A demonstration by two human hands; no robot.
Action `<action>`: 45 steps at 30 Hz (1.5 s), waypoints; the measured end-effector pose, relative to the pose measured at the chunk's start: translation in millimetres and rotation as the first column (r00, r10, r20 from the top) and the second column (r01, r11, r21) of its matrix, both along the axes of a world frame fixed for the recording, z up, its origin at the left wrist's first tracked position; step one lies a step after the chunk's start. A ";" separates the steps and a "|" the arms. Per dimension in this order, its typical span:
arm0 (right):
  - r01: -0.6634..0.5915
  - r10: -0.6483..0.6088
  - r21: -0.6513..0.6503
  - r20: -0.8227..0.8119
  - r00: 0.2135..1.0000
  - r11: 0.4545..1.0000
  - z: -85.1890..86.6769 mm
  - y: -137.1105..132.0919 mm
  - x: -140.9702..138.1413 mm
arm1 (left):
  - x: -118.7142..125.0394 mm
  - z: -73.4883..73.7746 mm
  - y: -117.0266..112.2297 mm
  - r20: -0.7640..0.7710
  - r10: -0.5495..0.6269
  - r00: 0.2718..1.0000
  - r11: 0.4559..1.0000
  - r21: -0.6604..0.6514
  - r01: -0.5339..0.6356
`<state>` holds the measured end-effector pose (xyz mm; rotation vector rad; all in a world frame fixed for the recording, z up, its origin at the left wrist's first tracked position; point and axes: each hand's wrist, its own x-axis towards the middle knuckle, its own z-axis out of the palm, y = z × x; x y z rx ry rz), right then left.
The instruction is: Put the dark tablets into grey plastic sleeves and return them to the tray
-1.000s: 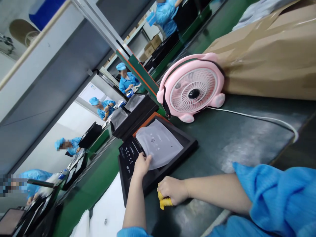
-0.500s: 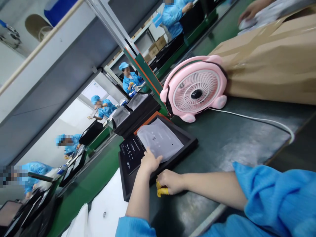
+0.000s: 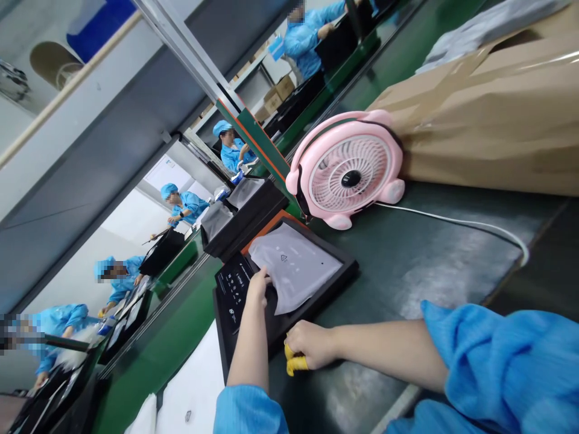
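Left hand (image 3: 257, 289): reaches over the black tray (image 3: 347, 270), fingers at the near edge of the translucent pouch (image 3: 301, 259); cannot tell whether its grip pinches the film or only touches it.
Right hand (image 3: 312, 345): grip curled narrow into a fist, just beside the tray's near rim, with yellow finger covers (image 3: 297, 365); anything inside the fist is hidden.
Pouch: lies in the tray, slightly rumpled, with a triangular mark printed on it.
Black printed panel (image 3: 232, 292): in the tray beside the pouch, bearing white text and icons too small to read.
Tray: lies on the dark green table (image 3: 420, 253).
Pink fan (image 3: 351, 179): stands beyond the tray, its white cord (image 3: 456, 223) trailing across the table.
Brown carton (image 3: 488, 114): beside the fan, taped.
White sheet (image 3: 194, 380): near the left forearm.
Co-workers (image 3: 190, 205): several, in blue caps and smocks, well apart along the line.
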<state>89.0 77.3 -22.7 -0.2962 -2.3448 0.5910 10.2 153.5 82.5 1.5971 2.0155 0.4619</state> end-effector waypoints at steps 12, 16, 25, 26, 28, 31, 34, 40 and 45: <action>-0.031 0.033 0.030 -0.072 0.997 0.999 -1.4 -1.0 10.3 | -75.2 17.9 -69.0 -0.450 0.094 0.888 0.985 0.174 -0.016; 0.010 -0.002 0.091 -0.089 0.996 0.996 5.9 -8.0 15.5 | -124.0 10.2 -110.5 -0.483 0.125 0.866 0.991 0.027 -0.128; 0.125 -0.093 0.288 -0.122 0.988 0.949 26.6 -11.5 9.8 | -188.6 -23.9 -150.4 -0.470 0.225 0.853 0.963 -0.025 -0.268; 0.118 -0.097 0.299 -0.085 0.992 0.947 36.1 -5.2 6.7 | -197.5 -33.7 -150.4 -0.441 0.273 0.855 0.952 -0.002 -0.305; 0.106 -0.121 0.332 0.025 0.992 0.937 60.3 14.9 -5.6 | -213.0 -55.0 -149.0 -0.384 0.345 0.856 0.936 0.075 -0.343; 0.100 -0.212 0.405 0.240 0.947 0.909 99.0 62.3 -40.9 | -226.2 -80.1 -144.1 -0.332 0.361 0.871 0.931 0.187 -0.314; 0.179 -0.379 0.435 0.434 0.817 0.883 124.9 120.5 -85.9 | -231.0 -89.6 -138.5 -0.283 0.378 0.881 0.922 0.195 -0.333; 0.449 -0.564 0.350 0.607 0.560 0.822 119.8 213.3 -150.0 | -235.7 -91.3 -131.7 -0.169 0.511 0.843 0.851 0.238 -0.468; 0.534 -0.563 0.294 0.688 0.458 0.793 93.9 238.6 -172.8 | -233.6 -92.6 -129.7 -0.302 0.550 0.779 0.834 0.252 -0.491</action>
